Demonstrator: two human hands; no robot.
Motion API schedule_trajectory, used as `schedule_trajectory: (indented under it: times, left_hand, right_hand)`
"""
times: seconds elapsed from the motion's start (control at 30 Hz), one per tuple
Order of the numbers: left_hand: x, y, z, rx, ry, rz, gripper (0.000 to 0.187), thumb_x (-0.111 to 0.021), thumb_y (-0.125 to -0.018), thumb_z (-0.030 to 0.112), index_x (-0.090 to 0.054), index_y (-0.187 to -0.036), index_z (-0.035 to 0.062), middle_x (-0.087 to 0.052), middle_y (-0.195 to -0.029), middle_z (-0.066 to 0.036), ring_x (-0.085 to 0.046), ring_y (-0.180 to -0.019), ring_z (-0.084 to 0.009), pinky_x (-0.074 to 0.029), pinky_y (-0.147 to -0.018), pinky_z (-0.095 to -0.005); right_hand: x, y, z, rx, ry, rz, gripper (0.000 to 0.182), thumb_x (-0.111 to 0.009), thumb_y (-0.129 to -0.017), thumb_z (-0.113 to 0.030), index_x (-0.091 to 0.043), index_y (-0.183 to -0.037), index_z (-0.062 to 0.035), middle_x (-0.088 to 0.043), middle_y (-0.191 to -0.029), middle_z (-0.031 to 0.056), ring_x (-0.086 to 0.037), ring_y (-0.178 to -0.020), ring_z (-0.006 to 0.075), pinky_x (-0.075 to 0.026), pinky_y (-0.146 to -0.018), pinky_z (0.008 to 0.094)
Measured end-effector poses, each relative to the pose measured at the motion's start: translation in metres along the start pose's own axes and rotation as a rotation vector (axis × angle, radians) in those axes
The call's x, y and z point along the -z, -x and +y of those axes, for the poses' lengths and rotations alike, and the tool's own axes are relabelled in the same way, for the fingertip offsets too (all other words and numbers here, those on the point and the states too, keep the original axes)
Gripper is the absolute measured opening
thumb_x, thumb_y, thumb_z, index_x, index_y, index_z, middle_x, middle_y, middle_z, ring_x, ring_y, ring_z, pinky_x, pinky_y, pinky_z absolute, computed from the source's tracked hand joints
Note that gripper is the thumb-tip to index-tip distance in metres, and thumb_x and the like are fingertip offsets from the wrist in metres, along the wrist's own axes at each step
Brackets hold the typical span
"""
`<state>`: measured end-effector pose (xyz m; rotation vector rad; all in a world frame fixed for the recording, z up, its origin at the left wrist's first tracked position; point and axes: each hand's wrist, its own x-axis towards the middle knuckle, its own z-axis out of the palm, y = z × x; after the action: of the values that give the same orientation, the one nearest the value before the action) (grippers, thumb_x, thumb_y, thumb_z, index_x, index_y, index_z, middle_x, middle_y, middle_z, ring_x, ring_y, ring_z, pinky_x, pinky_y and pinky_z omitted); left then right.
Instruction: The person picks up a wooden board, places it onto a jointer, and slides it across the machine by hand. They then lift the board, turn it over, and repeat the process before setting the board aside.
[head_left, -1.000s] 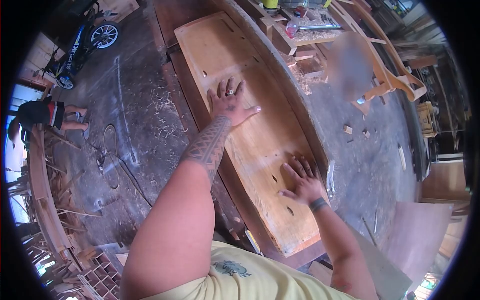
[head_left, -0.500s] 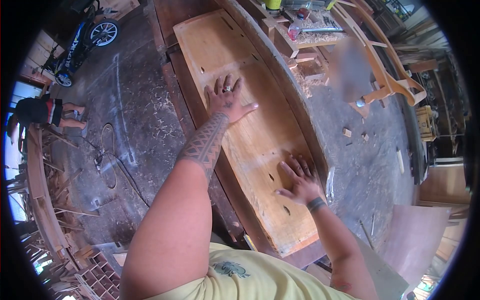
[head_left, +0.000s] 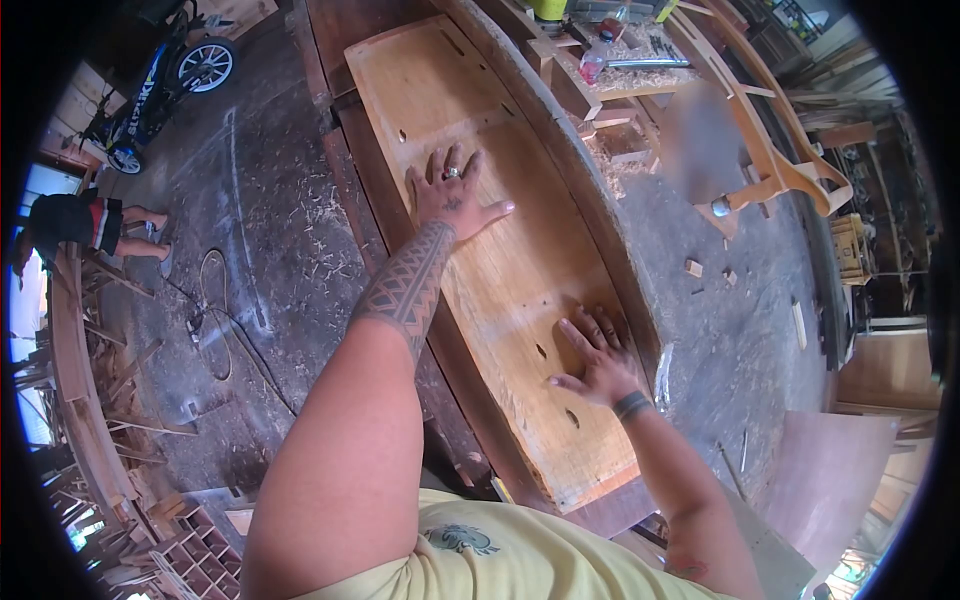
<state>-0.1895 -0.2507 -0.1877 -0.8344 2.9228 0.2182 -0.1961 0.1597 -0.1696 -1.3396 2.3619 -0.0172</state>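
Note:
A long, light-coloured wooden panel with several small dark slots lies lengthwise in front of me. My left hand rests on its upper half near the left edge, fingers spread, a ring on one finger. Lower down and toward the right edge, my right hand lies with its fingers apart on the same panel. Neither hand grips anything. Along the panel's right side runs a thick, curved wooden edge. Darker boards show under and to the left of it.
A motorbike stands at the upper left, and a person bends over timber at the far left. A cord lies on the floor. Wood frames, shavings and a bottle are at the upper right. A thin sheet leans lower right.
Both my hands stay in almost the same places on the panel. The person at the far left has shifted slightly.

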Motion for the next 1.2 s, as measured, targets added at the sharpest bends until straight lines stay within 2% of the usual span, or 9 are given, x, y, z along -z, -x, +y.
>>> schedule_trajectory:
  times: [0.33,0.73,0.93,1.03,1.13,1.2]
  left_hand:
    - [-0.004,0.001,0.000,-0.003,-0.019,0.038,0.118,-0.060,-0.093,0.093,-0.025,-0.184,0.0248,-0.017,-0.192,-0.012,-0.016,-0.176,-0.0402,-0.010,-0.136,-0.0763]
    - [-0.002,0.005,0.004,-0.009,-0.019,0.067,0.119,-0.059,-0.092,0.094,-0.027,-0.183,0.0245,-0.020,-0.191,-0.013,-0.017,-0.176,-0.0398,-0.011,-0.136,-0.0752]
    - [0.006,0.006,0.002,-0.011,0.002,0.074,0.119,-0.058,-0.091,0.095,-0.027,-0.183,0.0255,-0.020,-0.192,-0.013,-0.017,-0.176,-0.0393,-0.010,-0.136,-0.0740]
    - [0.012,0.011,0.003,-0.011,0.027,0.080,0.119,-0.058,-0.092,0.094,-0.027,-0.184,0.0255,-0.020,-0.192,-0.012,-0.015,-0.176,-0.0391,-0.008,-0.137,-0.0729]
    - [0.017,0.012,0.001,-0.008,0.028,0.076,0.118,-0.057,-0.093,0.093,-0.023,-0.184,0.0261,-0.018,-0.192,-0.012,-0.012,-0.177,-0.0385,-0.010,-0.137,-0.0729]
    - [0.019,0.012,0.001,-0.010,0.039,0.069,0.118,-0.057,-0.094,0.093,-0.023,-0.184,0.0261,-0.017,-0.192,-0.012,-0.011,-0.177,-0.0385,-0.010,-0.137,-0.0731]
  right_hand:
    - [-0.003,0.001,0.001,0.010,0.040,0.016,0.111,-0.059,-0.090,-0.096,-0.036,-0.179,-0.0350,-0.027,-0.189,0.0073,-0.018,-0.175,0.0408,-0.029,-0.138,0.0582]
    - [-0.008,0.003,0.003,0.029,-0.004,0.052,0.111,-0.060,-0.091,-0.096,-0.036,-0.180,-0.0340,-0.025,-0.190,0.0076,-0.017,-0.176,0.0411,-0.026,-0.140,0.0584]
    - [-0.006,0.003,0.001,0.028,0.000,0.056,0.112,-0.069,-0.089,-0.091,-0.039,-0.179,-0.0315,-0.026,-0.189,0.0097,-0.020,-0.174,0.0427,-0.026,-0.139,0.0593]
    - [-0.005,0.005,0.002,0.008,-0.148,0.046,0.112,-0.075,-0.088,-0.086,-0.040,-0.179,-0.0302,-0.027,-0.189,0.0118,-0.022,-0.173,0.0452,-0.026,-0.139,0.0602]
    - [-0.001,0.004,-0.001,0.019,-0.152,0.051,0.112,-0.083,-0.089,-0.076,-0.038,-0.179,-0.0265,-0.027,-0.188,0.0178,-0.028,-0.170,0.0501,-0.029,-0.138,0.0564]
    - [-0.005,0.005,0.000,0.033,-0.152,0.072,0.112,-0.084,-0.088,-0.074,-0.039,-0.179,-0.0255,-0.027,-0.188,0.0188,-0.028,-0.170,0.0501,-0.029,-0.138,0.0560]
